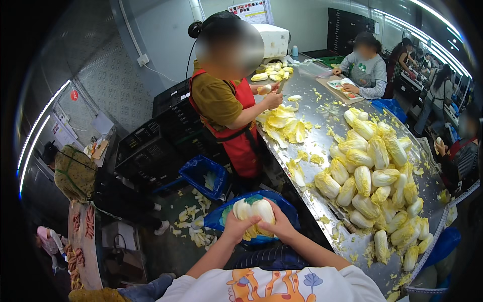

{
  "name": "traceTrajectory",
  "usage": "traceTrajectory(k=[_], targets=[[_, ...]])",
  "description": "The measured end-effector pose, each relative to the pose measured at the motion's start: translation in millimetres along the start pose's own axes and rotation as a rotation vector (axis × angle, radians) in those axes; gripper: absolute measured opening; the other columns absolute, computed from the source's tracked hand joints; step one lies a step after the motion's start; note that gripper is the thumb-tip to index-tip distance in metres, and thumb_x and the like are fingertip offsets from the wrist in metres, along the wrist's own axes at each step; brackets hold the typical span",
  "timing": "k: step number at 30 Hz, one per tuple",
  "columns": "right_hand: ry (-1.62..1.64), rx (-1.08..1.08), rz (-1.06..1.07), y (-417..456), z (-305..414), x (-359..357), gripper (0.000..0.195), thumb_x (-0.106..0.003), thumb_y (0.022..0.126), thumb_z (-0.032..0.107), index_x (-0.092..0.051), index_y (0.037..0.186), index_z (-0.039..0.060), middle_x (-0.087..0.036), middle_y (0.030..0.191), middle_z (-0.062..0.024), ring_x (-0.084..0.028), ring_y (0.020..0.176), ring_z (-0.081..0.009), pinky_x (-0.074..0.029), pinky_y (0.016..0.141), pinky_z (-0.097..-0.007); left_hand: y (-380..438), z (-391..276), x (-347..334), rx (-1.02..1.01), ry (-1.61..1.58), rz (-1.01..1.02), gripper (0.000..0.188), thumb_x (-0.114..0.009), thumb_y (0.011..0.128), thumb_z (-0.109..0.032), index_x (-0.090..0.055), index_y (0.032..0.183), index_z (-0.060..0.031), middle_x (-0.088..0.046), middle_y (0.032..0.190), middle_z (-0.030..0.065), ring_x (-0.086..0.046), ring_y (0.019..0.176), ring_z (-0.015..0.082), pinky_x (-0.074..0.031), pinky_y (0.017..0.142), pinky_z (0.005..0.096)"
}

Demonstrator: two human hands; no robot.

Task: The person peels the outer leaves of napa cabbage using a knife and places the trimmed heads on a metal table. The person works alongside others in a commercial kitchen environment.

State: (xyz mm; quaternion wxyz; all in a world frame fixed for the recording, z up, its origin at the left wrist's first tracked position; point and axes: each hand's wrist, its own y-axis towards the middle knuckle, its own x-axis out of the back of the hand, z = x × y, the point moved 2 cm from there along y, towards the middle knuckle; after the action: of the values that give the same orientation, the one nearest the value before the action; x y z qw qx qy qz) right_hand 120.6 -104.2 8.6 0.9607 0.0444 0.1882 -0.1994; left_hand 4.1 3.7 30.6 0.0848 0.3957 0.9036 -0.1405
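Both hands are together in front of me, over a bin lined with a blue plastic bag (pixel 290 207). My right hand (pixel 281 222) grips a napa cabbage (pixel 263 212) with its white base upward. Pale outer leaves (pixel 241 208) of napa cabbage are in my left hand (pixel 237 227), touching the head. Whether those leaves are still joined to it I cannot tell. Yellow leaf tips show below my thumbs. To my right, a large heap of napa cabbages (pixel 363 181) lies on the metal table (pixel 317 204). A knife-like handle (pixel 349 226) rests beside the heap.
A person in a red apron (pixel 234 113) stands at the table's left edge, holding a cabbage and a knife. Another blue-lined bin (pixel 205 177) stands on the floor near loose leaves (pixel 198 234). Black crates (pixel 139 151) are stacked behind. Another person (pixel 364 68) sits across the table.
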Motion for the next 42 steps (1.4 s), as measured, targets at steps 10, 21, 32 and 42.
traceTrajectory(k=[10, 21, 32, 42], targets=[[0.194, -0.115, 0.115, -0.2, -12.9, 6.1, 0.061, -0.069, 0.086, 0.020, -0.039, 0.136, 0.0052, -0.051, 0.127, -0.0062, -0.050, 0.116, -0.0150, -0.039, 0.100, -0.0315, 0.9, -10.9, 5.1, -0.163, 0.106, 0.054, 0.044, -0.072, 0.071, 0.000, -0.060, 0.114, -0.0029, -0.066, 0.105, 0.0053, -0.063, 0.094, 0.0142, -0.050, 0.084, 0.0291], [0.766, -0.352, 0.458, -2.5, -18.0, 7.4, 0.061, -0.055, 0.091, 0.044, -0.040, 0.136, 0.0066, -0.053, 0.124, -0.0093, -0.055, 0.109, -0.0212, -0.045, 0.093, -0.0332, 12.9, -9.4, 19.6, 0.146, -0.256, 0.128, 0.017, -0.066, 0.079, 0.001, -0.063, 0.095, -0.0034, -0.065, 0.083, 0.0017, -0.062, 0.076, 0.0127, -0.051, 0.072, 0.0287], [0.767, -0.281, 0.204, -5.2, -14.5, 2.4, 0.060, -0.059, 0.092, 0.025, -0.030, 0.142, 0.0098, -0.044, 0.136, -0.0096, -0.045, 0.124, -0.0213, -0.037, 0.105, -0.0366, 5.1, -7.6, 5.8, -0.019, 0.112, -0.032, 0.030, -0.080, 0.072, -0.005, -0.063, 0.096, -0.0058, -0.064, 0.090, 0.0010, -0.061, 0.081, 0.0113, -0.051, 0.075, 0.0282], [0.373, -0.140, 0.073, -1.5, -12.4, 0.2, 0.067, -0.062, 0.090, 0.018, -0.024, 0.145, 0.0116, -0.041, 0.137, -0.0096, -0.044, 0.124, -0.0209, -0.037, 0.104, -0.0353, -1.1, -18.3, 0.2, -0.053, 0.311, 0.050, 0.040, -0.082, 0.070, -0.012, -0.065, 0.104, -0.0021, -0.067, 0.098, 0.0051, -0.064, 0.086, 0.0130, -0.052, 0.078, 0.0280]])
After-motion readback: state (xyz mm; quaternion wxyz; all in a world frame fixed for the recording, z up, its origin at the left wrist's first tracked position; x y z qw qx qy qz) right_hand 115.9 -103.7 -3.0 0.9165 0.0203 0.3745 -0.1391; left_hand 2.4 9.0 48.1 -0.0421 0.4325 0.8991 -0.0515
